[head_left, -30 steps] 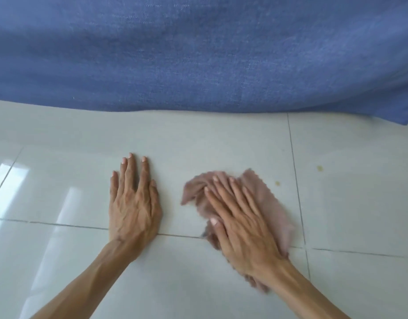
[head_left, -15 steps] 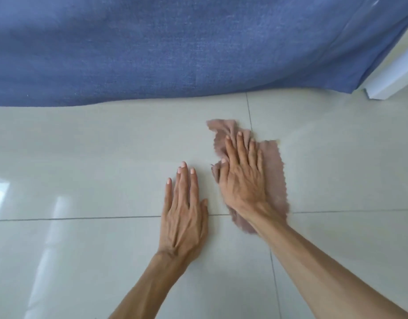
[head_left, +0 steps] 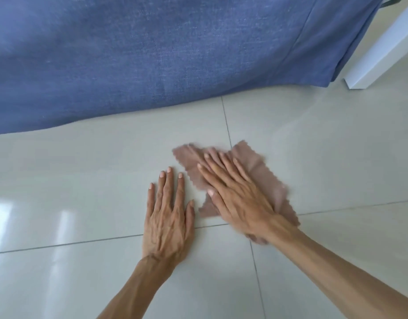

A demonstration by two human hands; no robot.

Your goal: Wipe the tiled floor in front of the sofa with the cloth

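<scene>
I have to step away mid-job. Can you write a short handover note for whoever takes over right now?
Right hand: flat, fingers spread, pressing the pink cloth onto the floor.
Left hand: flat on bare tile beside the cloth, holding nothing.
Cloth lies across a grout crossing, just short of the blue sofa.
Done: cannot be judged from the tiles.
Left: wipe along the sofa front.

Pale glossy tiled floor [head_left: 88,171], thin dark grout lines crossing just under the right wrist. Window glare at left. Directly on it: pink cloth [head_left: 262,171] w/ zigzag-cut edges, spread flat over the grout crossing; right hand [head_left: 239,199] pressed flat on cloth; left hand [head_left: 168,217] flat on bare tile just beside. Blue sofa [head_left: 175,54] front meeting floor behind; white upright [head_left: 382,54] far right.
</scene>
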